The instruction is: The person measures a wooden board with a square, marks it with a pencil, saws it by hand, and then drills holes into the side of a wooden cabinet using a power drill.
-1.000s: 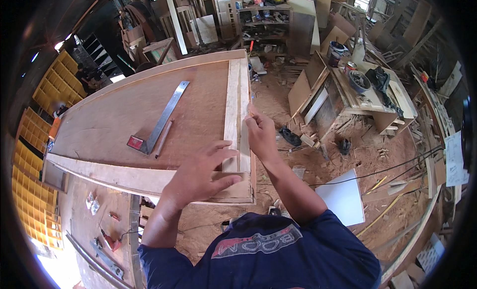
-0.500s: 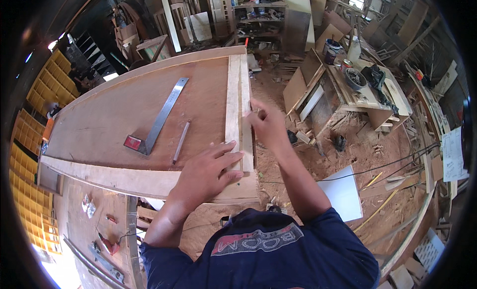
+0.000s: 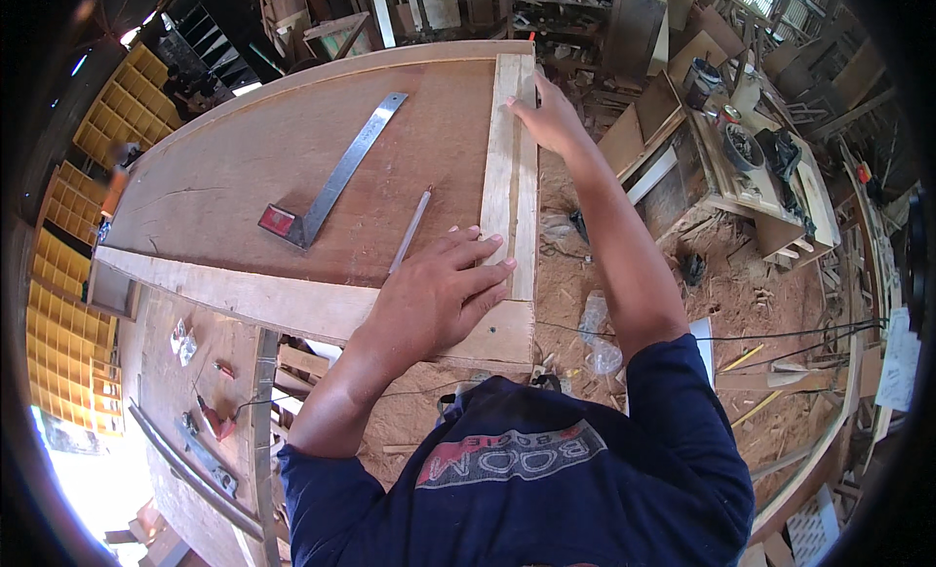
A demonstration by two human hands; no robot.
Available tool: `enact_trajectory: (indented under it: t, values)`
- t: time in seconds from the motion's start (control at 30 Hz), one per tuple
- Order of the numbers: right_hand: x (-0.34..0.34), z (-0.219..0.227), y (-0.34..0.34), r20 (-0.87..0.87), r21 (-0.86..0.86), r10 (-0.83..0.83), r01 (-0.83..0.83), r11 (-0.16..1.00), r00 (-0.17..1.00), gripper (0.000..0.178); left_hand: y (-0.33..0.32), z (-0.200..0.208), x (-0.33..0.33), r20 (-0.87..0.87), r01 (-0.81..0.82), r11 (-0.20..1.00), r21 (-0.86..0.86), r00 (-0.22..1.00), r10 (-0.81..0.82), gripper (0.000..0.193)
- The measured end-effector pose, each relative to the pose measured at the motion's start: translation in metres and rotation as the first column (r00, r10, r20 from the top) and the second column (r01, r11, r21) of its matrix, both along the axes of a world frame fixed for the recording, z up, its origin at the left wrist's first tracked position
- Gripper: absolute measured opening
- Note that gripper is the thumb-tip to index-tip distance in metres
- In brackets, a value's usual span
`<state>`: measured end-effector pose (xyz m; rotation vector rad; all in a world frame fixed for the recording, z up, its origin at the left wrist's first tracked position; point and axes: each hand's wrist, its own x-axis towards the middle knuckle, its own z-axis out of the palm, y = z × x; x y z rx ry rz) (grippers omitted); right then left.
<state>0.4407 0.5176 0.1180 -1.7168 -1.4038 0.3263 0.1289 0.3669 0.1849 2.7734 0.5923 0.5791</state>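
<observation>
A large brown wooden panel (image 3: 234, 177) with pale wooden strips along its edges lies in front of me. My left hand (image 3: 441, 292) rests on its near right corner, fingers spread, their tips on the pale strip (image 3: 503, 167) that runs along the right side. Further up, my right hand (image 3: 558, 118) grips that strip's outer edge. Its thumb lies on top and its fingers go over the side, partly hidden. A metal try square (image 3: 353, 167) with a dark, red-marked stock lies on the panel. Between it and my left hand lies a slim pale pencil or marker (image 3: 411, 228).
A lower bench (image 3: 185, 372) at the left holds a red-handled tool (image 3: 216, 423) and a metal plane-like tool (image 3: 207, 460). A cluttered worktable (image 3: 726, 177) stands at the right. Black cables (image 3: 624, 335) cross the sawdust-strewn floor. Yellow shelving (image 3: 68, 313) stands far left.
My right hand has moved away from me along the strip and now holds its edge near the far end. The left hand stays on the corner, fingers a little further up the strip.
</observation>
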Motion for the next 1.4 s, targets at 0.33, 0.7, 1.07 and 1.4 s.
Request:
enact_trajectory:
  t: [0.33,0.7,1.07,1.4]
  values:
    - [-0.011,-0.001,-0.010,-0.141,0.000,-0.014,0.014,1.000,0.990,0.082,-0.011,0.005,0.001,-0.028,0.010,0.997,-0.075,1.000,-0.012,0.033]
    - [0.010,0.021,0.064,0.080,-0.093,-0.212,0.219,0.971,0.974,0.110,-0.031,0.000,0.010,0.012,-0.127,0.990,-0.069,0.992,0.128,0.040]
    - [-0.005,0.040,0.054,0.332,-0.231,-0.180,0.265,0.936,0.926,0.082,-0.034,-0.002,0.006,0.027,-0.161,0.983,-0.094,0.986,0.164,0.040]
    - [-0.006,0.046,0.054,0.443,-0.164,-0.185,0.282,0.945,0.877,0.077,-0.039,-0.004,0.005,0.076,-0.164,0.986,-0.010,0.983,0.164,0.042]
